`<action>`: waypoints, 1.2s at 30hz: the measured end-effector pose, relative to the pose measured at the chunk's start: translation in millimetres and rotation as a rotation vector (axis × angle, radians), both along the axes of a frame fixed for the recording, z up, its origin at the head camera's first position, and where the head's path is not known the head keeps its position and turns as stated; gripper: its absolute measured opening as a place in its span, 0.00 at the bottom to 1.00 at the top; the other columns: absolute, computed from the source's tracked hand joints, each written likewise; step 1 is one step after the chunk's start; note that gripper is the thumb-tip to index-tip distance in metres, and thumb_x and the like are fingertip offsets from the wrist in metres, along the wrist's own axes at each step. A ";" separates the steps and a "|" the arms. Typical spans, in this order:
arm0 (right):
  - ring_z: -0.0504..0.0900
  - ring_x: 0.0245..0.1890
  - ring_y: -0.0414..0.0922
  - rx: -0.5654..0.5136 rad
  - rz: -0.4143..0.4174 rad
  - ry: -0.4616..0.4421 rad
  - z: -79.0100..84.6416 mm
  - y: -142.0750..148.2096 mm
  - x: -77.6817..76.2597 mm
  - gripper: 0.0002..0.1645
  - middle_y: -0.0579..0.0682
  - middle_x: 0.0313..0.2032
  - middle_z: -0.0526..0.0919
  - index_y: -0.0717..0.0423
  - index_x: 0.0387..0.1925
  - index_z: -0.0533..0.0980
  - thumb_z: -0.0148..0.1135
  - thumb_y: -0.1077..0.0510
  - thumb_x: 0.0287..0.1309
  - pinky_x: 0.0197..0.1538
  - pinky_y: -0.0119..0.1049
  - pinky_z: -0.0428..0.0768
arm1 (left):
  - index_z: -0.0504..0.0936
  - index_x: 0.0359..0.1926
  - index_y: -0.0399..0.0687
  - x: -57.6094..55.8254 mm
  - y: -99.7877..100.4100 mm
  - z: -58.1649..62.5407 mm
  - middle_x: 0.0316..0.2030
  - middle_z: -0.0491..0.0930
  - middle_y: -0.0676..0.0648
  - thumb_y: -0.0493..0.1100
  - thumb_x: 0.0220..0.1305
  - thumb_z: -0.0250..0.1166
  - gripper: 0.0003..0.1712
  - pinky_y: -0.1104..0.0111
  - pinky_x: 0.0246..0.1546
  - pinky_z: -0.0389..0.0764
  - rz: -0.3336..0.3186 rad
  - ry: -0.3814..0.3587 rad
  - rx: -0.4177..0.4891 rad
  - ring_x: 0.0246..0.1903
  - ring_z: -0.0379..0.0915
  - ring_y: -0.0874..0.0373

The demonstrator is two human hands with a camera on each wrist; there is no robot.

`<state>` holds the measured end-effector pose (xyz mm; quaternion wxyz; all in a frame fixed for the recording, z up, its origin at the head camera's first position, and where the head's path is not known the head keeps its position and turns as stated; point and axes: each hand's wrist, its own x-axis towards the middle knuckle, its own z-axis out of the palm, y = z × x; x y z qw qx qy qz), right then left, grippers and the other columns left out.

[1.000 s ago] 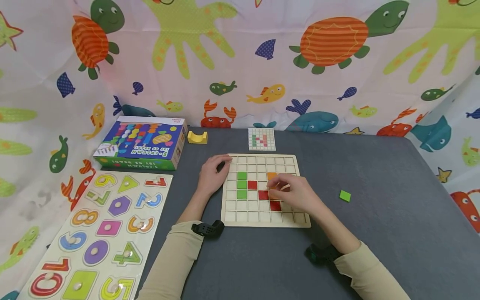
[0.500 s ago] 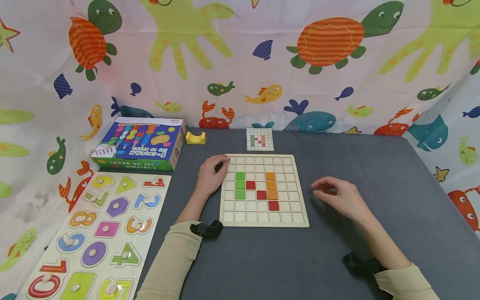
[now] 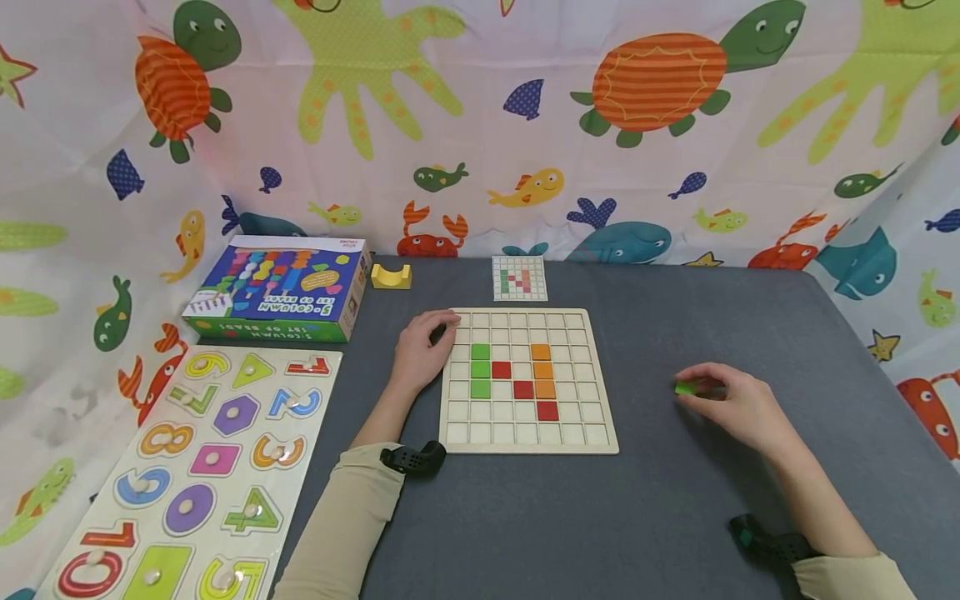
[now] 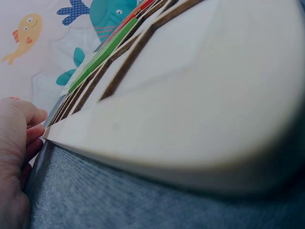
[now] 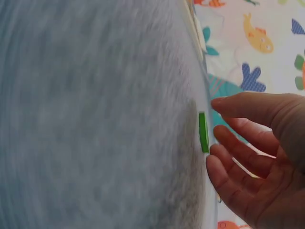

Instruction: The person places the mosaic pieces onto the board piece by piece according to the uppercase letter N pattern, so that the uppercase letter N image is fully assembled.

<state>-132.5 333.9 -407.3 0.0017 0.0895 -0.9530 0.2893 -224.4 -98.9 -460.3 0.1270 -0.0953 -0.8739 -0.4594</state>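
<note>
The wooden grid board (image 3: 528, 433) lies flat on the dark table, bearing green tiles (image 3: 480, 370), red tiles (image 3: 523, 390) and orange tiles (image 3: 542, 371). At its far left corner, my left hand (image 3: 420, 354) holds the edge with bent fingers; the left wrist view shows the fingertips (image 4: 39, 116) right at that corner. My right hand (image 3: 738, 404) is well to the right of the board. A loose green tile (image 5: 203, 132) lies on the table close before its fingers, which are spread with a gap between thumb and fingertips in the right wrist view.
A small pattern card (image 3: 520, 279) lies behind the board. Left of it are a yellow curved block (image 3: 392, 277), a blue and green box (image 3: 273, 287) and a large number and shape puzzle (image 3: 176, 467). A sea-animal cloth (image 3: 480, 125) hangs at the back and sides.
My right hand has left the orange tiles on the board and moved right to the loose green tile. The orange column is now uncovered. My left hand has stayed at the board's corner.
</note>
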 end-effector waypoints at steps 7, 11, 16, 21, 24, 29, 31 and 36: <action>0.76 0.42 0.50 0.038 0.004 0.016 -1.6 7.4 -1.5 0.19 0.57 0.43 0.81 0.58 0.49 0.80 0.70 0.57 0.57 0.34 0.32 0.74 | 0.85 0.51 0.47 0.8 0.1 1.2 0.55 0.80 0.48 0.43 0.69 0.60 0.14 0.55 0.62 0.67 0.004 -0.004 0.001 0.58 0.71 0.52; 0.76 0.40 0.48 0.050 0.002 0.034 -3.9 9.3 -3.1 0.19 0.55 0.42 0.82 0.57 0.49 0.80 0.70 0.57 0.57 0.34 0.33 0.73 | 0.85 0.51 0.47 2.0 0.5 3.1 0.55 0.80 0.47 0.43 0.69 0.59 0.15 0.54 0.62 0.67 -0.001 -0.010 0.005 0.58 0.71 0.52; 0.74 0.35 0.40 0.039 0.001 0.049 -4.7 7.7 -4.3 0.17 0.52 0.38 0.83 0.57 0.47 0.81 0.70 0.56 0.57 0.31 0.32 0.72 | 0.85 0.52 0.46 1.0 0.2 1.8 0.56 0.79 0.47 0.42 0.69 0.59 0.15 0.54 0.62 0.66 -0.005 -0.010 0.009 0.58 0.71 0.51; 0.76 0.34 0.41 0.033 0.001 0.043 -3.5 -4.1 -8.9 0.17 0.52 0.37 0.83 0.57 0.47 0.81 0.70 0.56 0.57 0.30 0.32 0.73 | 0.85 0.52 0.46 1.1 0.3 1.2 0.56 0.79 0.47 0.42 0.69 0.60 0.15 0.54 0.62 0.66 -0.006 -0.010 0.015 0.58 0.71 0.51; 0.77 0.35 0.45 0.023 0.004 0.027 -3.0 -16.8 -12.9 0.17 0.52 0.37 0.83 0.57 0.47 0.81 0.70 0.55 0.57 0.31 0.34 0.74 | 0.85 0.52 0.45 1.0 0.2 0.4 0.55 0.79 0.46 0.42 0.69 0.60 0.14 0.54 0.62 0.66 -0.007 -0.004 0.016 0.58 0.71 0.51; 0.78 0.37 0.46 -0.005 0.032 0.001 -1.2 -42.2 -17.6 0.17 0.52 0.39 0.83 0.56 0.47 0.81 0.71 0.55 0.56 0.34 0.36 0.76 | 0.85 0.52 0.44 2.0 0.2 0.9 0.55 0.79 0.46 0.42 0.68 0.61 0.15 0.53 0.62 0.66 -0.010 0.012 0.015 0.58 0.71 0.50; 0.78 0.37 0.46 -0.017 0.052 -0.011 -0.5 -52.3 -19.0 0.17 0.51 0.39 0.83 0.55 0.47 0.82 0.71 0.54 0.56 0.35 0.37 0.77 | 0.85 0.52 0.44 2.4 0.2 1.3 0.55 0.80 0.46 0.42 0.68 0.61 0.15 0.54 0.61 0.67 -0.010 0.015 0.015 0.58 0.71 0.50; 0.78 0.37 0.45 -0.081 0.108 -0.045 0.7 -75.9 -22.8 0.17 0.49 0.39 0.83 0.54 0.47 0.82 0.71 0.57 0.56 0.37 0.36 0.79 | 0.85 0.52 0.45 1.1 -0.1 -0.3 0.55 0.80 0.46 0.42 0.68 0.61 0.15 0.53 0.61 0.67 -0.010 0.022 0.014 0.57 0.71 0.50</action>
